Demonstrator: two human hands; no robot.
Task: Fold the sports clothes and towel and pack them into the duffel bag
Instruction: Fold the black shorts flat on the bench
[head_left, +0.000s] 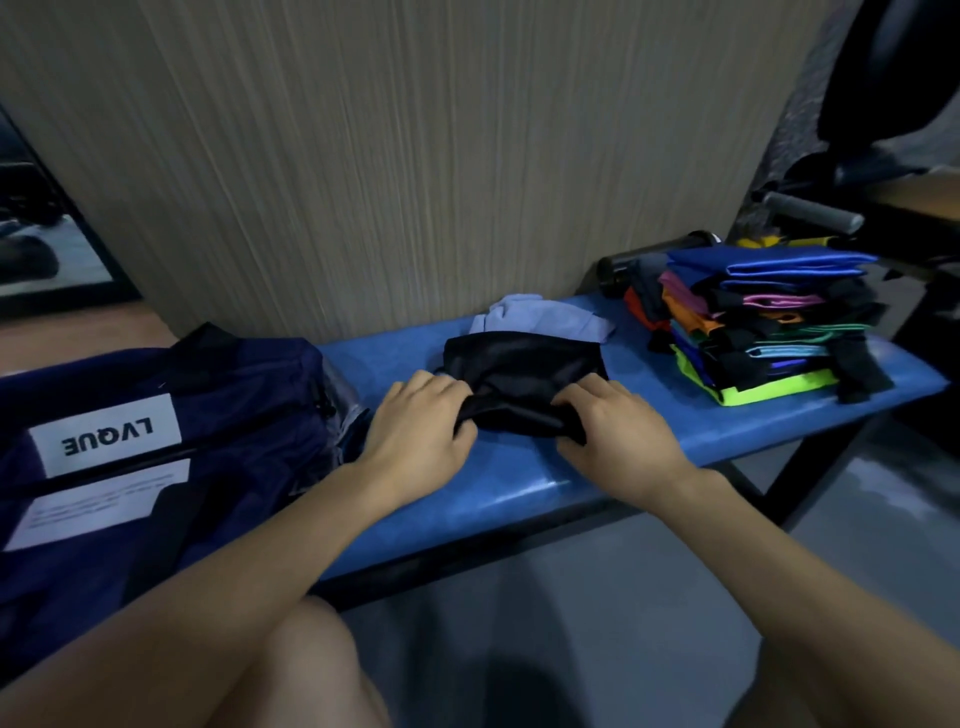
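A black garment (524, 371) lies folded on the blue bench (519, 483). My left hand (421, 431) grips its near left corner, and my right hand (618, 431) grips its near right corner. Behind it rests a pale lilac cloth (540, 317), partly covered by the black piece. The navy duffel bag (156, 441), with a white LVQUE label, sits at the bench's left end, close to my left forearm. A stack of folded colourful sports clothes (763, 327) stands at the bench's right end.
A ribbed beige wall panel (389, 156) rises right behind the bench. A black cylinder (654, 257) lies behind the stack, and dark gym equipment (857, 208) crowds the right. A mirror (36, 228) stands at the far left. My bare knee (311, 670) is below the bench edge.
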